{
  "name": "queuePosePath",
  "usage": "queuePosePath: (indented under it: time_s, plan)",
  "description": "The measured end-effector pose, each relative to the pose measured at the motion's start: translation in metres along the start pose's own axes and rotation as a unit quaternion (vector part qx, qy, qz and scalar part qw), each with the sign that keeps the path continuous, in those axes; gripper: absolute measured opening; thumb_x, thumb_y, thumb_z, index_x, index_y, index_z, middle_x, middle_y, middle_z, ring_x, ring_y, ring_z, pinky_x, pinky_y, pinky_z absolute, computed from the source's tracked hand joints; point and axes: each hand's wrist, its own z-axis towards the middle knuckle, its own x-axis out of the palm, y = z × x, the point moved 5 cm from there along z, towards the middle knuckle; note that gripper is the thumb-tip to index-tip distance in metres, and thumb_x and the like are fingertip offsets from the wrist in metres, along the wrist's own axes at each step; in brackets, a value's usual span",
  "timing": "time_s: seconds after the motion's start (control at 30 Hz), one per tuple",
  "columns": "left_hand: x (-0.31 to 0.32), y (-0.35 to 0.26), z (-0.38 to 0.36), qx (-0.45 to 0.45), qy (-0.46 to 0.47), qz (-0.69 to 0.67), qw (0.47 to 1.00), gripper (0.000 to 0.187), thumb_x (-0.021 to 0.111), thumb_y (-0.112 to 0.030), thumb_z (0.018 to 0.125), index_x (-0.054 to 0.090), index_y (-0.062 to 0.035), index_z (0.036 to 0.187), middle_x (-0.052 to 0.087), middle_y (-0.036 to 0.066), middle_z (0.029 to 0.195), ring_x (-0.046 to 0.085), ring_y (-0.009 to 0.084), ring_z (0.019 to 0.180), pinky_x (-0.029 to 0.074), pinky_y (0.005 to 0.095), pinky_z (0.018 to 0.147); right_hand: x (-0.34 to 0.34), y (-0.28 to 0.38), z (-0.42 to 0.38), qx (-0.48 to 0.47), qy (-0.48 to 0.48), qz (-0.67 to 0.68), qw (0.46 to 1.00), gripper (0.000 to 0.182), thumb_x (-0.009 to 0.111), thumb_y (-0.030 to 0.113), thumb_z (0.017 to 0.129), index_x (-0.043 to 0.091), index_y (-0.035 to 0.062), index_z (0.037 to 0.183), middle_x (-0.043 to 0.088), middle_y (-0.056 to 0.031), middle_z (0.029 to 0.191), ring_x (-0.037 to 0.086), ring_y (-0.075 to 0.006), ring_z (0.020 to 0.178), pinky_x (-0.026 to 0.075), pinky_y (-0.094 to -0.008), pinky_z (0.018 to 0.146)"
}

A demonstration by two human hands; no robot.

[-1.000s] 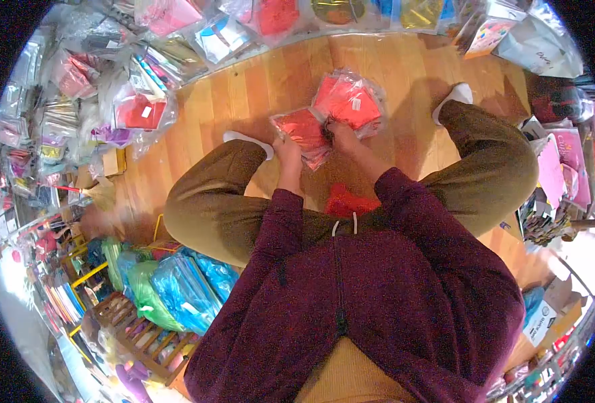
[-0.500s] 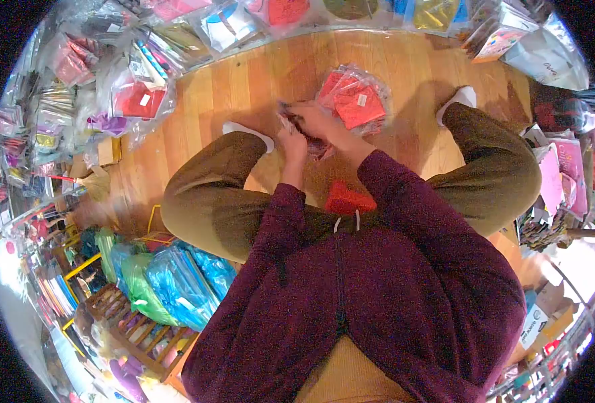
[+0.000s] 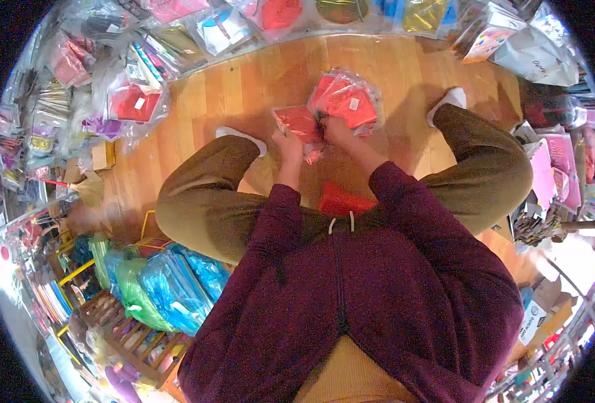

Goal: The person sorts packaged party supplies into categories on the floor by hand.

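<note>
My left hand [image 3: 288,143] is closed on the lower left edge of a red packet in clear plastic [image 3: 299,122], holding it above the floor. At the packet's right edge is my right hand [image 3: 338,131], its fingers closed. Something small and dark shows at those fingertips, too blurred to name. Just beyond my right hand, a pile of red packets in clear plastic [image 3: 353,101] lies on the floor, the top one bearing a small white label. Another red item [image 3: 345,199] rests between my legs, close to my lap.
I sit on a wooden floor [image 3: 230,87] with legs apart. Bagged goods [image 3: 136,101] line the far and left sides. A wooden crate [image 3: 143,349] and blue plastic bags [image 3: 176,282] stand at lower left. Pink packages [image 3: 559,168] and a cardboard box [image 3: 542,322] are on the right.
My hands were together over the packet, which was seen nearly edge-on. Now they are farther apart, and the packet's red face is turned up, beside the pile. The whole view has shifted slightly.
</note>
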Motion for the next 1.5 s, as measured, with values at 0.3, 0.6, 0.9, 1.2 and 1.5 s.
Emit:
queuePosePath:
  time_s: [0.3, 0.6, 0.9, 1.2, 1.5]
  plan:
    - [0.019, 0.084, 0.044, -0.004, 0.041, -0.008, 0.999, 0.021, 0.044, -0.009, 0.077, 0.051, 0.0089, 0.083, 0.053, 0.028, 0.077, 0.052, 0.0388, 0.074, 0.039, 0.0416, 0.061, -0.095, 0.015, -0.033, 0.045, -0.19, 0.154, 0.969, 0.022, 0.049, 0.011, 0.066, 0.057, 0.0043, 0.085, 0.056, -0.0188, 0.079, 0.054, -0.0333, 0.076, 0.043, -0.0386, 0.067]
    - [-0.007, -0.016, -0.003, -0.001, 0.0, 0.122, 0.993, 0.022, 0.045, -0.012, 0.075, 0.049, 0.0092, 0.078, 0.052, 0.026, 0.07, 0.053, 0.0384, 0.07, 0.038, 0.0424, 0.059, -0.028, 0.02, -0.015, -0.138, -0.096, -0.169, 0.971, 0.042, 0.037, 0.01, 0.074, 0.038, 0.0007, 0.115, 0.027, -0.0159, 0.126, 0.024, -0.0328, 0.117, 0.022, -0.0404, 0.096]
    - [-0.003, -0.032, -0.005, 0.093, -0.016, 0.13, 0.987, 0.024, 0.042, -0.014, 0.078, 0.047, 0.0081, 0.071, 0.049, 0.027, 0.069, 0.047, 0.0426, 0.068, 0.036, 0.0442, 0.058, -0.046, -0.012, 0.001, -0.046, -0.093, -0.205, 0.973, 0.04, 0.036, 0.013, 0.076, 0.038, -0.0003, 0.114, 0.028, -0.0165, 0.126, 0.028, -0.031, 0.116, 0.022, -0.0408, 0.096]
    - [0.004, -0.013, 0.002, 0.103, -0.046, 0.144, 0.983, 0.02, 0.044, -0.012, 0.076, 0.049, 0.0064, 0.068, 0.05, 0.024, 0.063, 0.05, 0.0391, 0.064, 0.038, 0.043, 0.057, -0.062, -0.087, 0.017, -0.018, -0.244, -0.23, 0.942, 0.033, 0.038, 0.009, 0.074, 0.048, -0.0014, 0.104, 0.044, -0.0209, 0.11, 0.042, -0.0325, 0.104, 0.032, -0.0398, 0.089]
    - [0.0, -0.03, 0.0, 0.056, -0.018, 0.092, 0.994, 0.021, 0.045, -0.01, 0.074, 0.05, 0.0097, 0.068, 0.051, 0.027, 0.062, 0.053, 0.0373, 0.063, 0.037, 0.0422, 0.053, -0.089, -0.141, 0.009, 0.085, -0.359, -0.059, 0.928, 0.018, 0.046, 0.007, 0.071, 0.052, 0.0027, 0.087, 0.056, -0.0142, 0.076, 0.054, -0.0299, 0.071, 0.044, -0.0391, 0.063]
